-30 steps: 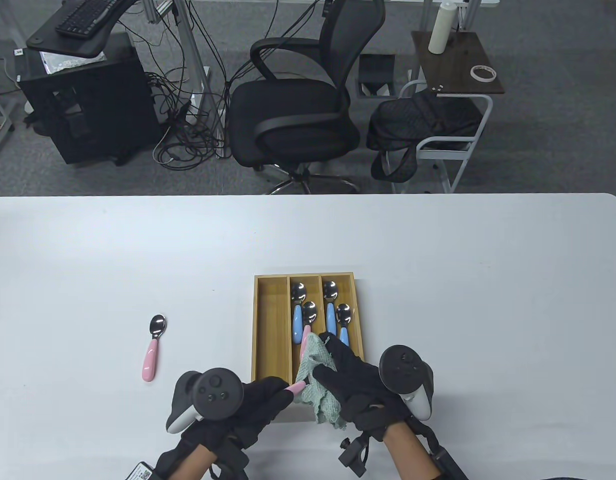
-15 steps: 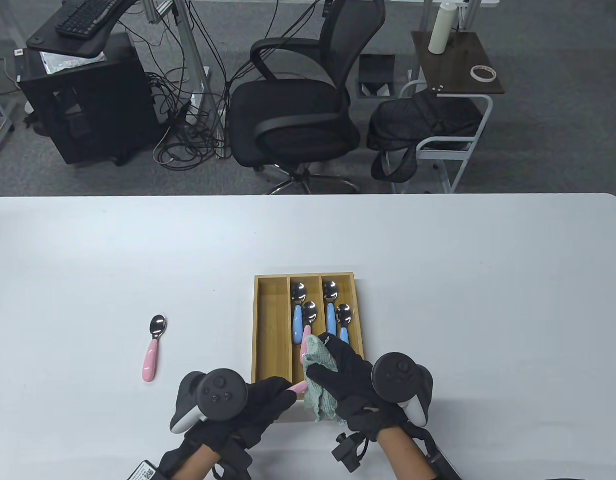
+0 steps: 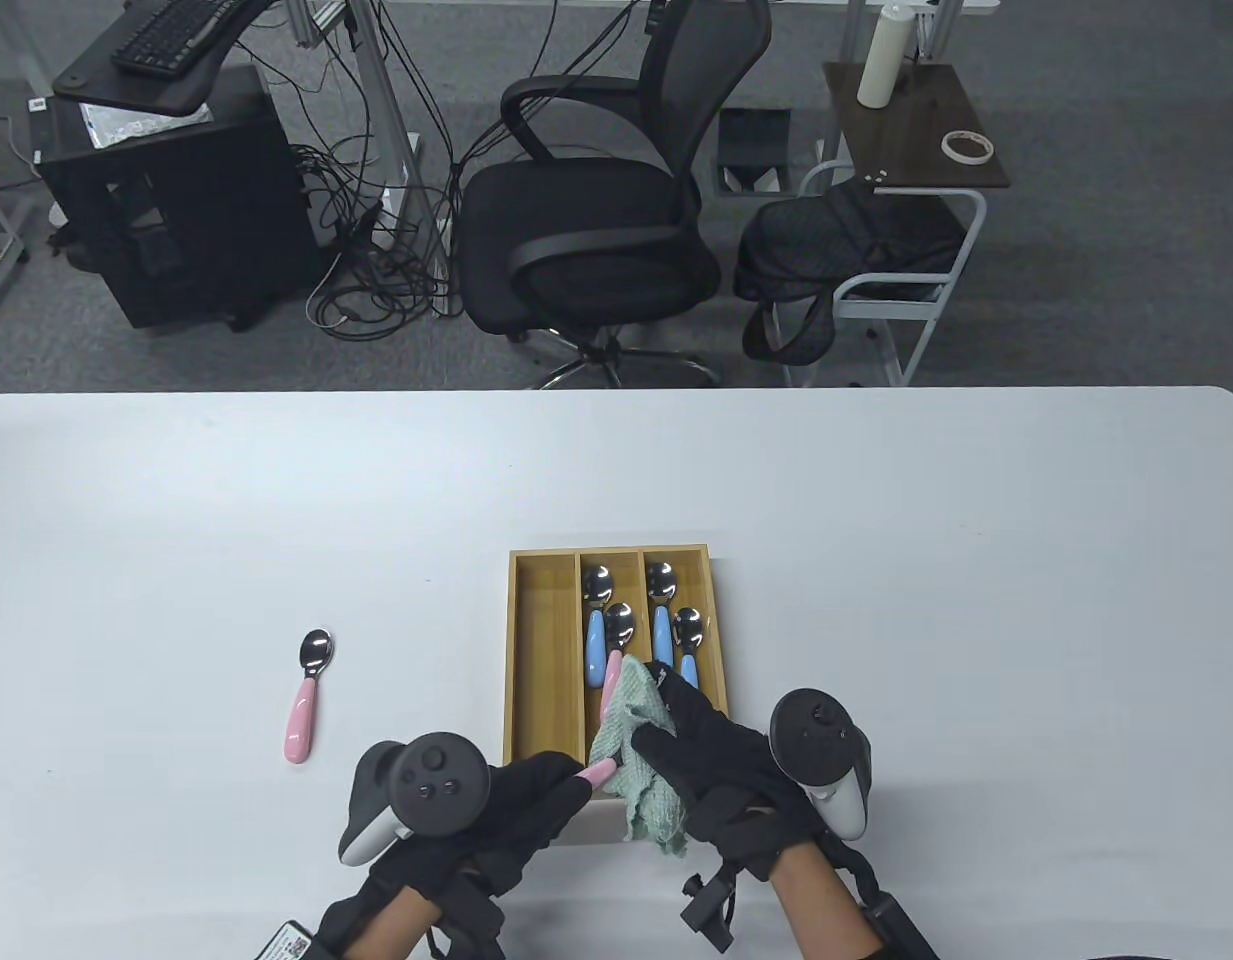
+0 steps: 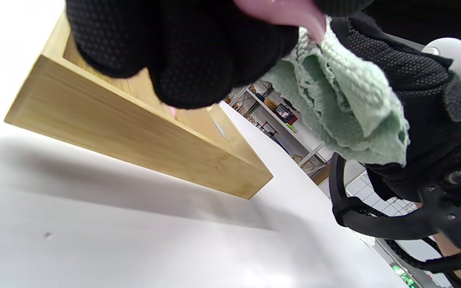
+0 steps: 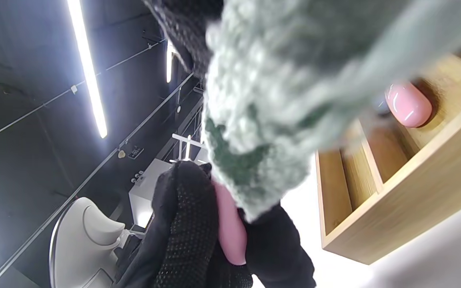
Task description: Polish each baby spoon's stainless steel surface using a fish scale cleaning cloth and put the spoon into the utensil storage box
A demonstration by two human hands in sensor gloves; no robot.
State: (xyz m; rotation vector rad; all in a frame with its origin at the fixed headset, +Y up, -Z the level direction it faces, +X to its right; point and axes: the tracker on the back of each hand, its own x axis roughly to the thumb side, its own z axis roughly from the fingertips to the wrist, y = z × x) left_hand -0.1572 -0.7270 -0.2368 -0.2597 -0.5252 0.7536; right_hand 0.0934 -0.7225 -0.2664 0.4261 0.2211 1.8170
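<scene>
My left hand [image 3: 536,795] grips the pink handle of a baby spoon [image 3: 601,771] above the near edge of the bamboo storage box [image 3: 541,650]. My right hand [image 3: 691,745] holds the green cleaning cloth [image 3: 636,735] wrapped around that spoon's metal end, which is hidden. In the left wrist view the pink spoon handle [image 4: 290,12] pokes into the cloth [image 4: 346,104]. The right wrist view shows the cloth [image 5: 278,96] over the held pink spoon handle [image 5: 228,228]. Several spoons lie in the box, among them a blue-handled one [image 3: 596,625]. Another pink-handled spoon [image 3: 306,695] lies on the table at the left.
The box's left compartment [image 3: 541,660] holds nothing. The white table [image 3: 876,560] stretches wide on all sides. Beyond its far edge stand an office chair [image 3: 596,200] and a side table with a bag [image 3: 856,245].
My right hand and the cloth slid back and forth along the held spoon, ending slightly farther from me. My left hand stayed almost still.
</scene>
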